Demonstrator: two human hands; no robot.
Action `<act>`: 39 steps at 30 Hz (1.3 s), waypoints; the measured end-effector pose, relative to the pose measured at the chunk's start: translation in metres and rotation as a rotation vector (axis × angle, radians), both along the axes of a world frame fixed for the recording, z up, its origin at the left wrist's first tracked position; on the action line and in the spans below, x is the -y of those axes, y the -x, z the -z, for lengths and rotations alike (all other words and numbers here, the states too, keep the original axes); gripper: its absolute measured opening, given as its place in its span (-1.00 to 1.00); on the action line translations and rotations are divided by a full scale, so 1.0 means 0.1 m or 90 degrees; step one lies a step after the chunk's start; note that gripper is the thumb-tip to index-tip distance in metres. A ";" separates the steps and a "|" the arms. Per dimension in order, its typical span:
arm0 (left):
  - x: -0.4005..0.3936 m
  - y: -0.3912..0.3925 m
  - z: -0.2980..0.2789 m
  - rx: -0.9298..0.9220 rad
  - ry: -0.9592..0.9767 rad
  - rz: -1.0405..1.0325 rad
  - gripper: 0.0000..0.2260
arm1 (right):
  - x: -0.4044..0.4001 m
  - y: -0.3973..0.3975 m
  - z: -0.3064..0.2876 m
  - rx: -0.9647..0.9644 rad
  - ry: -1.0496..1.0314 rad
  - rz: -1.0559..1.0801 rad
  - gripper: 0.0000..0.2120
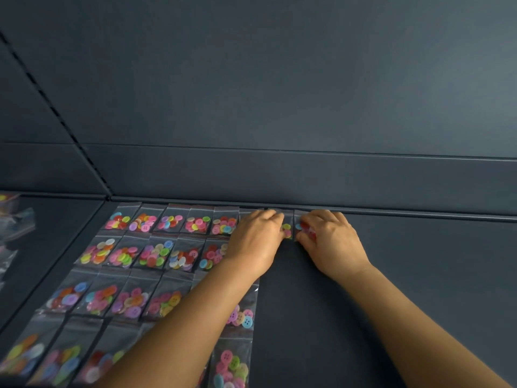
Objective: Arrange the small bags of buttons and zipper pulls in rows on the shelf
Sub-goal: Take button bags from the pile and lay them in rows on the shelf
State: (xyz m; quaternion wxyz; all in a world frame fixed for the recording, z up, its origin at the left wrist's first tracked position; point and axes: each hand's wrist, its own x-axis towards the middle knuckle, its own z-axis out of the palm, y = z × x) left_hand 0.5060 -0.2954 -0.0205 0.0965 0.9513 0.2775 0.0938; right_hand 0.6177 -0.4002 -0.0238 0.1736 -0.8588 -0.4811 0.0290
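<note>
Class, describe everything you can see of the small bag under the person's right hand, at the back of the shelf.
The bag is a small clear plastic pouch, mostly hidden by the right hand. Only its left edge and top corner show, with a blue and a red button inside. It lies flat on the dark shelf, at the right end of the back row, close beside the bag under the left hand. The right fingers press down on it.

The flat metal shelf [391,275] and its back panel [279,79] are dark blue-grey. The clear plastic bags [145,221] hold round buttons in pink, yellow, green, orange, red, lilac and pale blue.
</note>
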 end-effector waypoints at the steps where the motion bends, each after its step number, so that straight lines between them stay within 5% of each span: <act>1: 0.01 0.04 -0.03 0.009 -0.010 -0.010 -0.65 | 0.01 0.01 -0.01 0.011 0.006 -0.004 -0.63; 15: 0.31 1.42 -0.14 0.017 -0.030 -0.195 -0.48 | 0.04 1.04 -0.24 0.054 0.063 -0.196 -0.38; 39: -0.42 5.18 -0.17 0.085 -0.036 -0.374 -0.48 | -1.18 4.74 -0.25 -0.017 0.006 -0.393 -0.40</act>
